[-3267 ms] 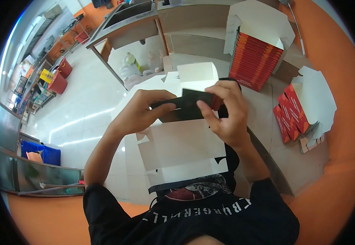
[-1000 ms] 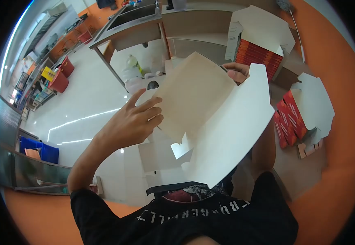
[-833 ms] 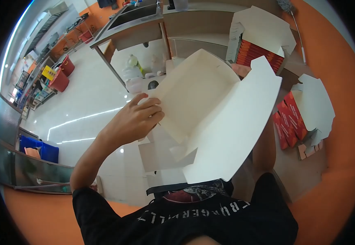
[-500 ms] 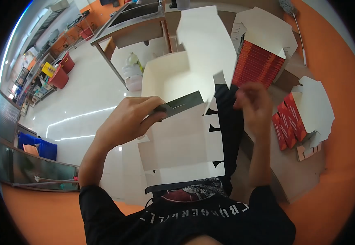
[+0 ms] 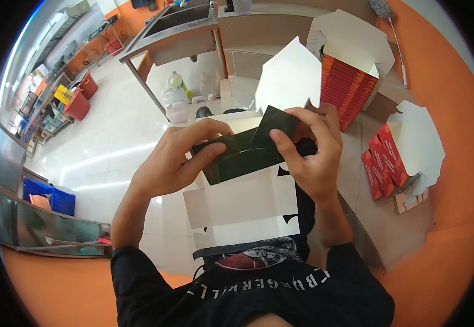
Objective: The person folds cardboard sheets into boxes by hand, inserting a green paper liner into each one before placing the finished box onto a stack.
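A partly folded cardboard box, dark green outside and white inside, is held up over my lap. My left hand pinches its left corner, thumb in front and fingers behind the panel. My right hand grips a dark green flap at the right corner, with its thumb pressed on the front. A white lid panel stands up behind the box. Beneath it, flat white cardboard blanks with notched edges lie across my lap. The box's inside is mostly hidden.
Right of me stands a tall row of nested red boxes with white lids. A smaller group of red boxes sits nearer. Ahead are a metal sink table and plastic jugs. A blue crate is at left.
My right hand has moved left and taken hold of the box's right corner flap. The box has tilted, showing more dark green front, and its lid panel stands lower in view.
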Motion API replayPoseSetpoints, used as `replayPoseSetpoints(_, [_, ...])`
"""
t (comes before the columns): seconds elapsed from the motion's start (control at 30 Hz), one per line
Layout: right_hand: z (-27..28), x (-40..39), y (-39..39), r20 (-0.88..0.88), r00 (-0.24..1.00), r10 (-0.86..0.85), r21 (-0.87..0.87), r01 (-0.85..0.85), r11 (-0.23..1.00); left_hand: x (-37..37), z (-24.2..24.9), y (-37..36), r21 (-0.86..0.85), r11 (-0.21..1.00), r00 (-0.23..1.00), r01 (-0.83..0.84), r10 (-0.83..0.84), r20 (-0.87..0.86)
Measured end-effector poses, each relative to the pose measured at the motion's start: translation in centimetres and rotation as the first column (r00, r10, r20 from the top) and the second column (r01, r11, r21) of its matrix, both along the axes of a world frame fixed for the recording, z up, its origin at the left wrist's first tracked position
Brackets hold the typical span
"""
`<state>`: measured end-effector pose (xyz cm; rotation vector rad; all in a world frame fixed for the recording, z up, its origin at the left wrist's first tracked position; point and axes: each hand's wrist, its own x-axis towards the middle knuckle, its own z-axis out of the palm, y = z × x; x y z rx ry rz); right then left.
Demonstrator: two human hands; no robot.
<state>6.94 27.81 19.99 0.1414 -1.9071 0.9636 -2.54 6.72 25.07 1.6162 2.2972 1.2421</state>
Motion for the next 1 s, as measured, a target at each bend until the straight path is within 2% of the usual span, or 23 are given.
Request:
replayPoseSetpoints(0.13, [0.2, 0.4, -1.3, -0.091, 0.986, -0.14, 0.009, 0.142, 0.99, 0.1, -0.2, 0.4, 0.006, 1.0, 0.999, -0.026, 0.026, -0.03])
replayPoseSetpoints(0.27, [0.7, 0.5, -1.1, -0.087, 0.993, -0.076, 0.233, 0.094, 0.968, 1.0, 0.4, 0.8, -0.006, 0.995, 0.994, -0.096, 0.096, 0.059])
replayPoseSetpoints(0.33, [0.7, 0.4, -1.0, -0.059, 0.998, -0.035, 0.28, 0.05, 0.959, 1.4, 0.3, 0.8, 0.008, 0.991, 0.988, -0.135, 0.134, 0.08])
replayPoseSetpoints(0.4, [0.6, 0.4, -0.5, 0.013, 1.0, 0.022, 0.266, -0.024, 0.964, 1.4, 0.1, 0.7, 0.024, 0.992, 0.991, -0.125, 0.126, -0.035])
replayPoseSetpoints(0.5, [1.0, 1.0, -0.7, 0.254, 0.96, 0.116, 0.14, -0.156, 0.978, 1.3, -0.4, 0.5, 0.075, 0.989, 0.974, -0.128, 0.139, -0.178])
replayPoseSetpoints(0.53, [1.0, 1.3, -1.0, 0.24, 0.968, 0.067, 0.23, -0.124, 0.965, 1.4, -0.8, 0.9, 0.102, 0.988, 0.968, -0.115, 0.135, -0.214])
replayPoseSetpoints(0.57, [0.9, 1.3, -1.6, 0.229, 0.973, 0.013, 0.316, -0.087, 0.945, 1.7, -1.1, 1.5, 0.167, 0.972, 0.953, -0.163, 0.199, -0.229])
replayPoseSetpoints(0.6, [0.6, 1.3, -2.1, 0.258, 0.966, 0.015, 0.311, -0.098, 0.946, 2.0, -1.1, 1.8, 0.154, 0.966, 0.937, -0.209, 0.243, -0.25])
replayPoseSetpoints(0.67, [-0.1, 0.9, -2.6, 0.296, 0.953, 0.056, 0.267, -0.139, 0.954, 2.6, -0.9, 2.6, 0.157, 0.972, 0.892, -0.175, 0.224, -0.392])
replayPoseSetpoints(0.7, [-0.5, 0.7, -2.4, 0.303, 0.948, 0.1, 0.229, -0.175, 0.958, 2.7, -0.8, 2.5, 0.118, 0.982, 0.945, -0.147, 0.175, -0.277])
replayPoseSetpoints(0.77, [-0.7, 1.1, -1.4, 0.316, 0.947, 0.059, 0.2, -0.127, 0.971, 2.7, -1.3, 2.8, 0.123, 0.986, 0.977, -0.112, 0.132, -0.167])
replayPoseSetpoints(0.83, [-1.2, 1.5, 0.9, 0.292, 0.953, 0.082, 0.13, -0.125, 0.984, 2.1, -2.1, 3.0, 0.232, 0.967, 0.971, -0.101, 0.147, -0.188])
replayPoseSetpoints(0.9, [-1.5, 2.4, 4.2, 0.249, 0.954, 0.17, 0.04, -0.185, 0.982, 0.5, -2.8, 2.3, 0.287, 0.942, 0.91, -0.172, 0.264, -0.321])
replayPoseSetpoints(0.93, [-1.4, 3.5, 6.3, 0.249, 0.963, 0.104, 0.112, -0.135, 0.984, -0.5, -3.4, 1.9, 0.306, 0.93, 0.898, -0.202, 0.301, -0.322])
replayPoseSetpoints(1.0, [-1.2, 6.2, 10.4, 0.21, 0.976, 0.057, 0.048, -0.069, 0.997, -1.7, -4.9, 1.1, 0.295, 0.918, 0.896, -0.266, 0.348, -0.274])
